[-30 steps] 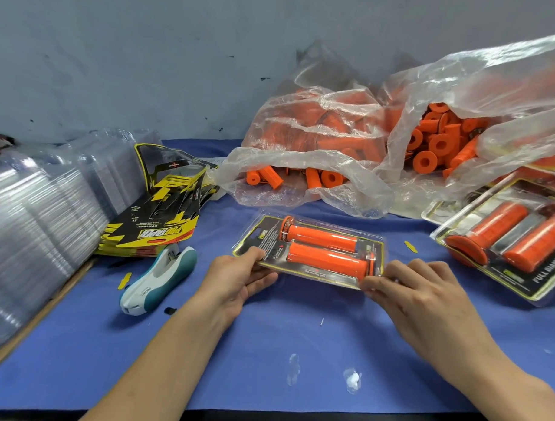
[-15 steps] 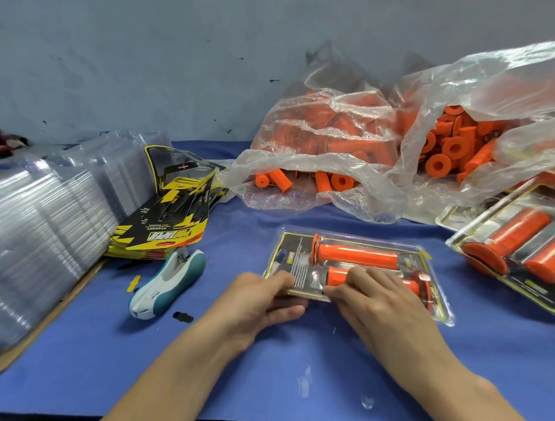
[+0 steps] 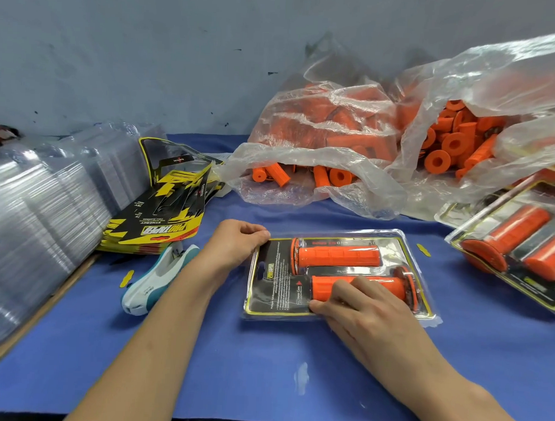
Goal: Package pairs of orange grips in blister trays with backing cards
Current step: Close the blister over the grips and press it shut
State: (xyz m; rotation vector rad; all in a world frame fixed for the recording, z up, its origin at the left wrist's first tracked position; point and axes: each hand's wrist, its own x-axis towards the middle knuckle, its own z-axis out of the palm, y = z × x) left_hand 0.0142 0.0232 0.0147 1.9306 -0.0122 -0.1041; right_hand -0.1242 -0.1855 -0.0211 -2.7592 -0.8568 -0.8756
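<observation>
A clear blister pack [image 3: 276,289] with a black and yellow backing card lies flat on the blue cloth in the middle. Two orange grips sit in it side by side: the far grip [image 3: 337,256] and the near grip [image 3: 380,283]. My left hand [image 3: 234,243] pinches the pack's far left corner with curled fingers. My right hand [image 3: 367,311] lies on top of the near grip, and its straight fingers press on the plastic at the grip's left end.
Stacks of empty clear trays [image 3: 43,221] fill the left side, with a pile of backing cards [image 3: 162,219] and a white and teal stapler [image 3: 157,278] beside them. Plastic bags of loose orange grips [image 3: 335,143] stand behind. Finished packs [image 3: 520,244] lie at the right.
The pack has turned square to me and shifted right. My left hand moved from its near left corner to the far left corner. My right hand slid from the right end onto the near grip.
</observation>
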